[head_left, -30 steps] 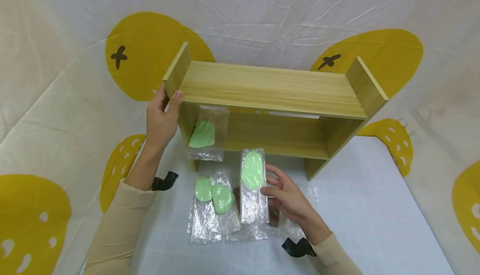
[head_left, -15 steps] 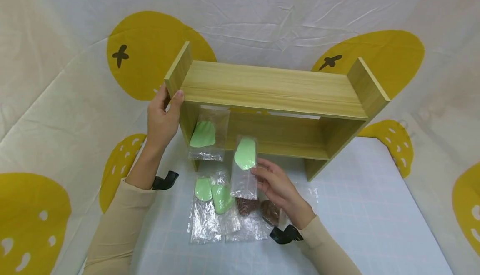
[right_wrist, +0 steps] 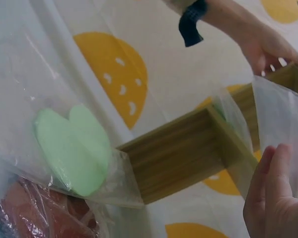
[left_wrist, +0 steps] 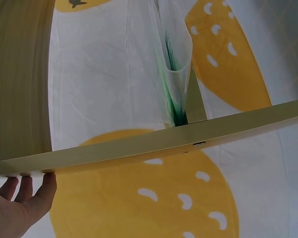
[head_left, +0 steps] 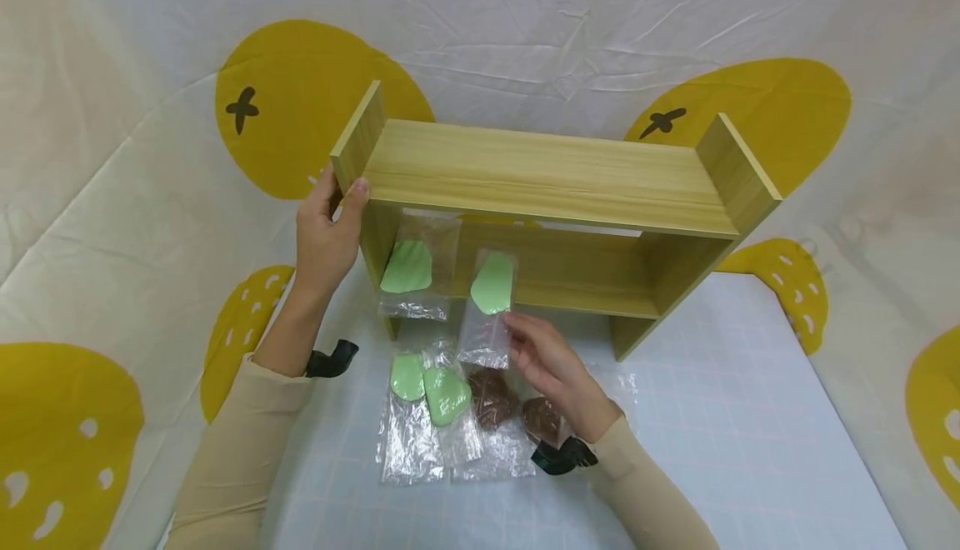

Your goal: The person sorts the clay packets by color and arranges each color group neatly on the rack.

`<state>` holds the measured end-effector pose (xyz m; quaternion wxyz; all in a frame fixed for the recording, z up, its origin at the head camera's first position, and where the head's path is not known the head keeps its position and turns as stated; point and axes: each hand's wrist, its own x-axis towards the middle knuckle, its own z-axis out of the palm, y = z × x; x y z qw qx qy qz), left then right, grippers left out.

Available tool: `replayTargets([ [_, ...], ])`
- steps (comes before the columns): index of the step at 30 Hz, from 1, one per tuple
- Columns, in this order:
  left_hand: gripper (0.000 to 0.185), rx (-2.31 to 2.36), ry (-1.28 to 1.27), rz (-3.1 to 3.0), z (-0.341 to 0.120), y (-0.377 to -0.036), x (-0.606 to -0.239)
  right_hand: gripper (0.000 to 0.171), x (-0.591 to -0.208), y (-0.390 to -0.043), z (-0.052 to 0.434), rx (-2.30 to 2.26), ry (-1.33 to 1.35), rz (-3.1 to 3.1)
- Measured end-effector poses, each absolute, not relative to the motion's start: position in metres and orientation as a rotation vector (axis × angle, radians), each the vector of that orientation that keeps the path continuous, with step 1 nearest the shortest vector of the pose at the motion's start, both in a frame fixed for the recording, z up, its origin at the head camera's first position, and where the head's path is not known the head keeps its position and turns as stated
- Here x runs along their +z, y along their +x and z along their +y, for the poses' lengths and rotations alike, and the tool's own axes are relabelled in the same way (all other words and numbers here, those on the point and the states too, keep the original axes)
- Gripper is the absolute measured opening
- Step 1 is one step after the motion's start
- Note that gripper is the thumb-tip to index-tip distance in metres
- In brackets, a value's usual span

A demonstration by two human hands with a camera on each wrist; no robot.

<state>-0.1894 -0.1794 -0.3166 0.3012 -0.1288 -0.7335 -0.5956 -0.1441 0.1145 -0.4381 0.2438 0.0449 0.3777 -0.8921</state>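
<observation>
My left hand (head_left: 327, 237) grips the left side panel of a small wooden shelf (head_left: 540, 175), thumb in front and fingers behind. Between the thumb and fingers of my right hand (head_left: 555, 367) is the right edge of a clear plastic bag (head_left: 486, 337) with a flat pale green piece inside, held upright at the front of the lower shelf board. Whether it touches the board I cannot tell. Another clear bag with a green piece (head_left: 408, 267) stands at the left end of that board. In the right wrist view my right fingers (right_wrist: 278, 173) pinch the whitish bag (right_wrist: 283, 114).
On the pale tablecloth (head_left: 750, 417), before the shelf, lie clear bags with green pieces (head_left: 447, 396) and others with brown contents (head_left: 491, 398). A white cloth (head_left: 525, 42) printed with yellow shapes hangs behind.
My right hand has moved the bag with the green piece away from me and slightly left, up to the lower board, uncovering the brown contents below. My left hand keeps its grip.
</observation>
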Motion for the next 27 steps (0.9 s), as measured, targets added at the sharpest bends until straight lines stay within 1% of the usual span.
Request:
replayTargets([
  [4, 0.039, -1.578, -0.343, -1.941, -0.179, -0.19, -0.317, 0.014, -0.438, -0.14, 0.119, -2.383, 0.031, 1.053],
  [5, 0.039, -1.578, -0.343, -1.941, -0.179, -0.19, -0.316, 0.017, -0.438, -0.138, 0.12, -2.358, 0.002, 1.063],
  [9, 0.039, -1.576, -0.346, -1.936, -0.18, -0.19, -0.316, 0.051, -0.437, -0.129, 0.126, -2.262, -0.087, 1.108],
  [11, 0.039, -1.577, -0.345, -1.939, -0.18, -0.19, -0.317, 0.063, -0.436, -0.124, 0.129, -2.23, -0.112, 1.144],
  [12, 0.039, -1.579, -0.343, -1.94, -0.18, -0.19, -0.317, 0.066, -0.436, -0.122, 0.13, -2.216, -0.124, 1.172],
  [19, 0.039, -1.592, -0.34, -1.934, -0.18, -0.189, -0.316, 0.068, -0.438, -0.117, 0.132, -2.172, -0.218, 1.293],
  [27, 0.039, -1.6, -0.341, -1.929, -0.179, -0.189, -0.316, 0.068, -0.434, -0.13, 0.124, -2.178, -0.154, 1.317],
])
